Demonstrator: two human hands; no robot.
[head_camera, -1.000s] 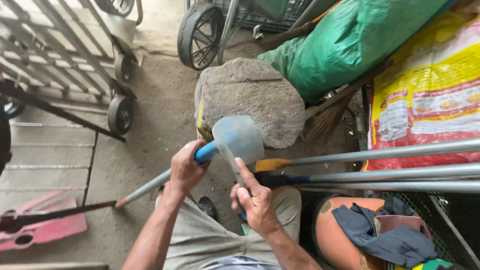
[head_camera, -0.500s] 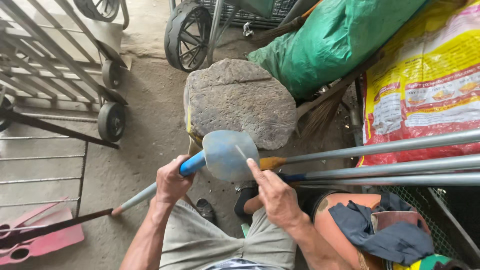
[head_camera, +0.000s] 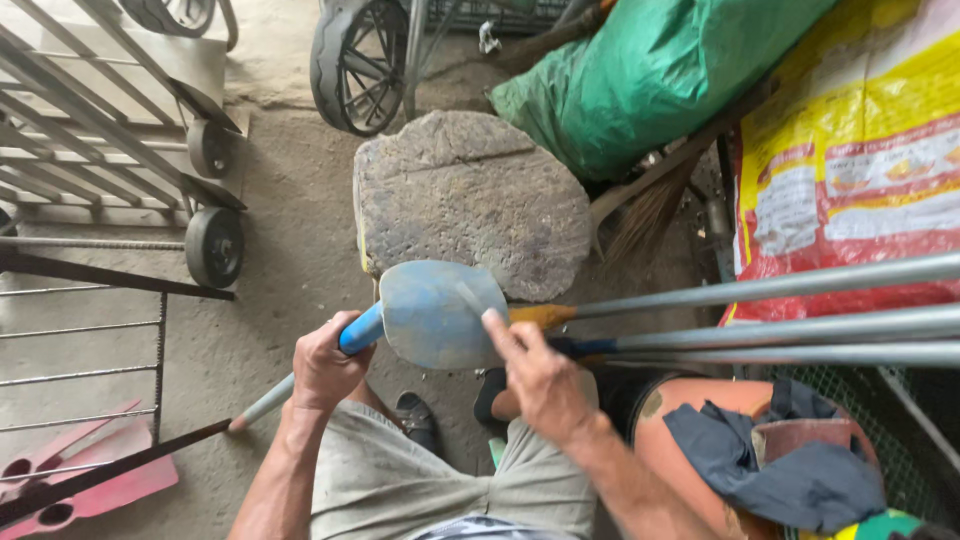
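Pointing up-right: shovel (head_camera: 430, 315), handle down-left.

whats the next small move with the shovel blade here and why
Probably draw the right hand back along the shovel blade. Its fingertips rest on the blade's near edge, while the left hand grips the blue socket, steadying the blade against the stone slab.

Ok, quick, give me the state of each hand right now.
Left hand: closed around the blue neck of the grey metal shovel.
Right hand: open, fingertips pressing on the shovel blade; holds nothing.
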